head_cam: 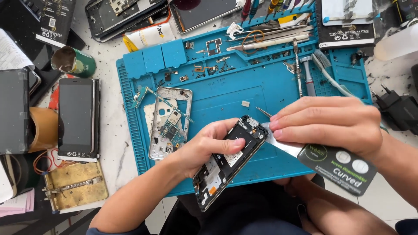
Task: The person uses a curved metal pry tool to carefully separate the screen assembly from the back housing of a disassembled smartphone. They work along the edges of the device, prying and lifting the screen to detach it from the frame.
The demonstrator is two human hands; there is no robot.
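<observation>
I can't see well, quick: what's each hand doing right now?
Left hand: closed around the opened phone.
Right hand: pinching the thin metal pry tool.

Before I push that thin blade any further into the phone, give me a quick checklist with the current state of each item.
1. Left hand grips the opened phone firmly, thumb across its inside: ok.
2. Right hand pinches the thin metal blade tool close to its tip: ok.
3. Blade tip meets the phone's upper right edge: ok; how deep it sits, cannot tell.
4. Phone rests on the blue mat: not ok, it is held over the mat's front edge.
5. Loose silver frame with circuit board lies apart from the work, to the left: ok.
6. Tiny parts scattered on the mat: not ok.
</observation>
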